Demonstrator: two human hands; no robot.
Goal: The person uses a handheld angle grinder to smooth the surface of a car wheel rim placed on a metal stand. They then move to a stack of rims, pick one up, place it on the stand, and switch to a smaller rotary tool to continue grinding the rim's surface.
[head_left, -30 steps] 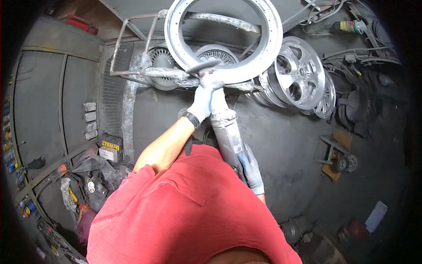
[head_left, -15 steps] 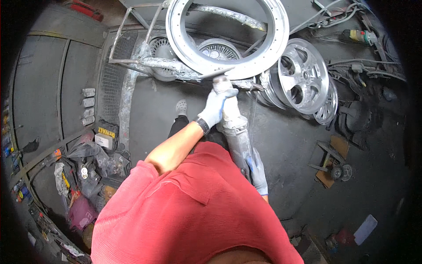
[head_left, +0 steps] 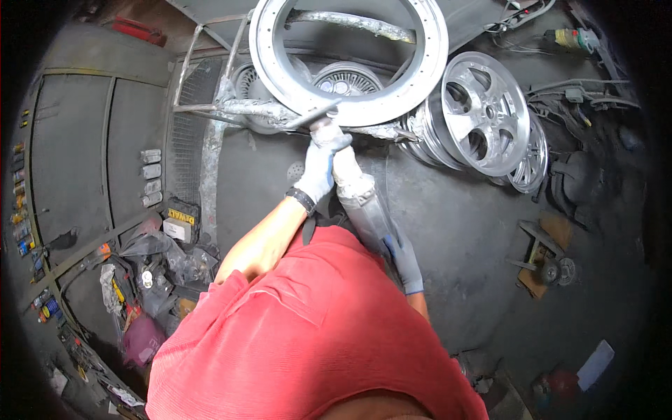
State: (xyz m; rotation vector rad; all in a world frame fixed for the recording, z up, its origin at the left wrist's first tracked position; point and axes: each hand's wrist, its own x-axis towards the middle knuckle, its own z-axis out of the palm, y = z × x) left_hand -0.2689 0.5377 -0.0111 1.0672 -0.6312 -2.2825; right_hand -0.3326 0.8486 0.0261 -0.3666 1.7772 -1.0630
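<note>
My left hand (head_left: 319,168), in a white-and-blue glove, is wrapped round the narrow front of a long, dusty power tool (head_left: 361,197). A dark disc (head_left: 309,114) on the tool's end is at the lower edge of a large silver rim ring (head_left: 381,105); I cannot tell whether they touch. The ring rests tilted on a crusted metal frame (head_left: 248,110). My right hand (head_left: 404,262), in a grey-blue glove, grips the tool's rear body lower down, its fingertips partly hidden.
Several silver wheels (head_left: 483,112) lean at the right of the frame, near hoses and cables (head_left: 588,91). At left are a panelled wall (head_left: 70,154), plastic bags and clutter (head_left: 161,266). A small wheeled wooden-and-metal item (head_left: 542,273) is on the right floor.
The tool's disc end and my left hand moved right, then back left along the ring's lower edge since half a second ago. Both hands keep their grip. The view has shifted slightly.
</note>
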